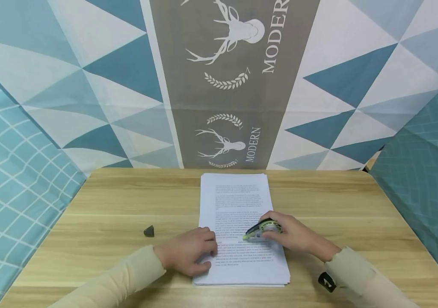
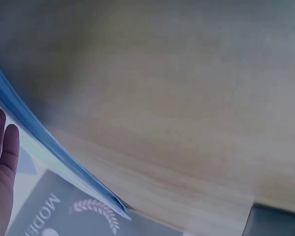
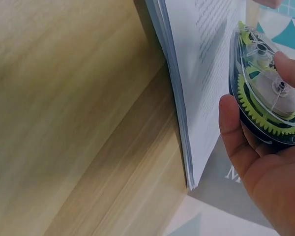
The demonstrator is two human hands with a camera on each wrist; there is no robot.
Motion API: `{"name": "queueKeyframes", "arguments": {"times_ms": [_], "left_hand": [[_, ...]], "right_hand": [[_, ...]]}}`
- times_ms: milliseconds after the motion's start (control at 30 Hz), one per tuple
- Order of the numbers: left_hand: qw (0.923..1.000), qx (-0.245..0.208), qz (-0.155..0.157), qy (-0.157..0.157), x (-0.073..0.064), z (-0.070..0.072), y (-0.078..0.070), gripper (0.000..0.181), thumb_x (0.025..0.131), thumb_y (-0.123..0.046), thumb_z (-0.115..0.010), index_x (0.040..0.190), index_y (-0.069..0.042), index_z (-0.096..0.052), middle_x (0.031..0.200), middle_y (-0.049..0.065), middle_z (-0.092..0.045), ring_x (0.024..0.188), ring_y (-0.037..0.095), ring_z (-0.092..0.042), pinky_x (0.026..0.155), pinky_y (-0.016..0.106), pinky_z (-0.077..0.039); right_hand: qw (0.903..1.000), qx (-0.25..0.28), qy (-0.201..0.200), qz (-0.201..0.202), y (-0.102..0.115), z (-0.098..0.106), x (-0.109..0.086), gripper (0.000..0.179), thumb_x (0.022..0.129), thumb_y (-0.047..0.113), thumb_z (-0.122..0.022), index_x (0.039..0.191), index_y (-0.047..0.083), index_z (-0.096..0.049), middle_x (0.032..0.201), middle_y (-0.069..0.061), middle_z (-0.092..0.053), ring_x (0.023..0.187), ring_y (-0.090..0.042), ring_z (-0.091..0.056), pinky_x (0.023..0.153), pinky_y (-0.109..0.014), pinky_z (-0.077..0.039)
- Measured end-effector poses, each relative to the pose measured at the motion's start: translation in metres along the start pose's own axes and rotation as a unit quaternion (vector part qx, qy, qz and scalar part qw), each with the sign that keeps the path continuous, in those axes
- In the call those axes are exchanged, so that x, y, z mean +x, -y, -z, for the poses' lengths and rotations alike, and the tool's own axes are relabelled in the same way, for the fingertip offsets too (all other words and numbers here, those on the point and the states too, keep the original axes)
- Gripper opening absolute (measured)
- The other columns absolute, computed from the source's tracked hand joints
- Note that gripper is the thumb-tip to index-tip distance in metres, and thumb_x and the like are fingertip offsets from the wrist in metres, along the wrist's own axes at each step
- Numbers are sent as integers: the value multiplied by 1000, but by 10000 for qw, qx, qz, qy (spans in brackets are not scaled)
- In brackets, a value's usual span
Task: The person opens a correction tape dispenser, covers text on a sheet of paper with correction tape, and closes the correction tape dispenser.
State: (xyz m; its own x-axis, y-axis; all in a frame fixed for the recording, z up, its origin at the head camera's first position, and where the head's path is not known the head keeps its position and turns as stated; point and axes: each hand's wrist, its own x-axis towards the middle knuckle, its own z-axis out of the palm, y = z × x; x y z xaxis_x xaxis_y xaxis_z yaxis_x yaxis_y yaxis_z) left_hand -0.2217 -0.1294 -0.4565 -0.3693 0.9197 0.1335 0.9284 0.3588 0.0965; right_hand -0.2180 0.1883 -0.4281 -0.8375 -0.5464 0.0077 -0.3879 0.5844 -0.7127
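Note:
My right hand point(image 1: 294, 234) grips a correction tape dispenser point(image 1: 263, 229), a clear body with green gears and a black edge. Its yellow-green tip points left and down at a printed page on top of a paper stack point(image 1: 244, 276); whether it touches the page I cannot tell. Left of the tip, one text line has a blank gap. On the stack's left edge rests my left hand point(image 1: 191, 251), its fingers loosely bent and holding nothing. The right wrist view shows the dispenser point(image 3: 270, 93) between thumb and fingers. Only a few fingers point(image 2: 9, 147) appear in the left wrist view.
A small dark cap-like piece point(image 1: 149, 231) lies on the wooden table point(image 1: 126, 201), left of the stack. Behind the table's far edge hangs a patterned cloth point(image 1: 223, 98) with deer heads and triangles. Blue-green cloths hang at both sides.

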Motion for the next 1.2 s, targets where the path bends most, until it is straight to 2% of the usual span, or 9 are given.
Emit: {"name": "queueKeyframes", "arguments": {"times_ms": [233, 367, 667, 967, 1200], "left_hand": [[9985, -227, 314, -399, 6, 7, 20, 14, 75, -29, -64, 84, -19, -59, 82, -8, -52, 78, 5, -42, 73, 20, -40], [9973, -326, 472, -463, 8, 4, 31, 14, 74, -28, -64, 84, -19, -58, 82, -7, -53, 77, 5, -42, 72, 19, -39], [9973, -274, 652, -220, 12, 3, 41, 14, 76, -30, -63, 85, -20, -59, 84, -9, -52, 78, 5, -41, 71, 19, -39], [9987, 25, 510, -69, 14, 0, 43, 14, 79, -34, -62, 85, -21, -58, 84, -9, -49, 79, 7, -40, 73, 20, -38], [9988, 14, 492, 10, 15, -2, 46, 14, 80, -33, -61, 87, -22, -58, 86, -10, -49, 81, 7, -40, 75, 20, -38]], "right_hand": [[9995, 22, -228, -218, -1, 6, 0, 26, 88, 31, -63, 112, 23, -56, 109, 4, -62, 91, -8, -55, 74, -21, -44], [9988, 76, -316, -370, -2, 5, 6, 28, 88, 31, -63, 114, 24, -56, 109, 3, -62, 93, -10, -56, 76, -23, -45], [9983, -113, -460, -338, -2, 9, 31, 27, 87, 27, -64, 113, 26, -56, 107, 7, -63, 95, -10, -57, 83, -31, -45], [9984, -194, -380, -374, 0, 10, 56, 25, 87, 25, -65, 111, 24, -57, 105, 3, -62, 93, -13, -55, 80, -34, -43], [9984, -288, -337, -342, -4, 6, 70, 25, 87, 24, -65, 110, 23, -57, 107, 3, -62, 96, -14, -55, 84, -37, -44]]}}
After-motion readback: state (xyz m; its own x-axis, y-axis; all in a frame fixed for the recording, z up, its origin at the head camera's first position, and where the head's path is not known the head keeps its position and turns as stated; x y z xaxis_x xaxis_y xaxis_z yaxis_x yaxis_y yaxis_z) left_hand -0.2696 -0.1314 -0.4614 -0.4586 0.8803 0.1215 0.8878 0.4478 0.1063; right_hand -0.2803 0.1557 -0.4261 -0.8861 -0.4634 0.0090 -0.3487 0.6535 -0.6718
